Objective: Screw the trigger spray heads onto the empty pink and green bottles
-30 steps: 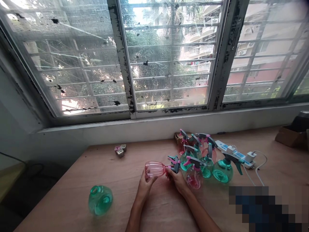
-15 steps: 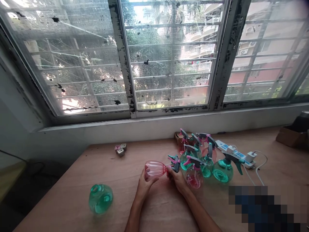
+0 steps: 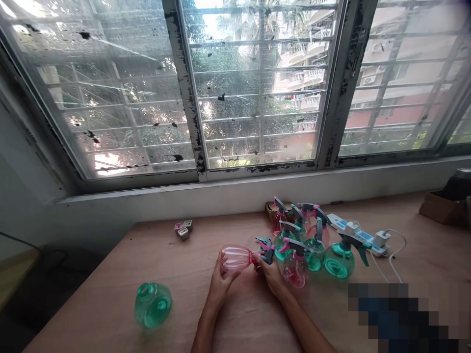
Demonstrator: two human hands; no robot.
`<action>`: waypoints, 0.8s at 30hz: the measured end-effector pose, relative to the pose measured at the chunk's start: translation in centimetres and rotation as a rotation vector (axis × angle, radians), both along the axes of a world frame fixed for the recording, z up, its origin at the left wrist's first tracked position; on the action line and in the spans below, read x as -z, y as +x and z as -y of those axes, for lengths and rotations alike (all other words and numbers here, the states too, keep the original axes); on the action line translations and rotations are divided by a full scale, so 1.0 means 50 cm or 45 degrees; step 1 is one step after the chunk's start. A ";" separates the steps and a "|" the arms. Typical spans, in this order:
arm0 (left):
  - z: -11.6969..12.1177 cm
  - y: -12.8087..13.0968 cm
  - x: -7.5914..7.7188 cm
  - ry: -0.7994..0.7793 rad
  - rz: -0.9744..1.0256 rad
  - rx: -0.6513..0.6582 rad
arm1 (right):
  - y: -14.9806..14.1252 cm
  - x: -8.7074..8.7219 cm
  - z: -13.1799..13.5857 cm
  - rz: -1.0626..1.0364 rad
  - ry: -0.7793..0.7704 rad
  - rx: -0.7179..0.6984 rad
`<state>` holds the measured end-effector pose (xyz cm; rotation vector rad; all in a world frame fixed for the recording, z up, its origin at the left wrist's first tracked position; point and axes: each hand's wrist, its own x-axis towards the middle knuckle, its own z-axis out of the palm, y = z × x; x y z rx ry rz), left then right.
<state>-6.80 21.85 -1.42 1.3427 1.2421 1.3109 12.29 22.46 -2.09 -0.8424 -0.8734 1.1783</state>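
A clear pink spray bottle (image 3: 236,258) lies sideways above the table, its neck pointing right. My left hand (image 3: 223,282) is wrapped round its broad base end. At the neck, the fingers of my right hand (image 3: 268,272) are closed; whether they also hold a spray head there cannot be made out. Right behind that hand are grey trigger spray heads (image 3: 268,249) with pink and teal parts, partly overlapped by the fingers. On the left, a green bottle (image 3: 153,305) without a spray head stands on the table.
Several pink and green spray bottles with heads on, among them a pink one (image 3: 295,272) and a green one (image 3: 339,261), crowd the right. Beyond are a power strip (image 3: 348,225) with plugs and cables, and a cardboard box (image 3: 441,207). Small blocks (image 3: 183,229) lie near the window wall.
Both hands and the pink bottle keep nearly the same pose. The view has shifted very slightly; nothing has been let go or picked up.
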 end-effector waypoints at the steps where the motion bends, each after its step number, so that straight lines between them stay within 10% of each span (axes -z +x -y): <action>1: 0.000 -0.001 0.002 0.018 -0.001 0.007 | 0.000 0.000 0.000 -0.002 0.001 0.000; 24: 0.001 -0.002 -0.003 -0.060 0.013 0.030 | 0.000 -0.001 0.004 0.031 -0.004 -0.012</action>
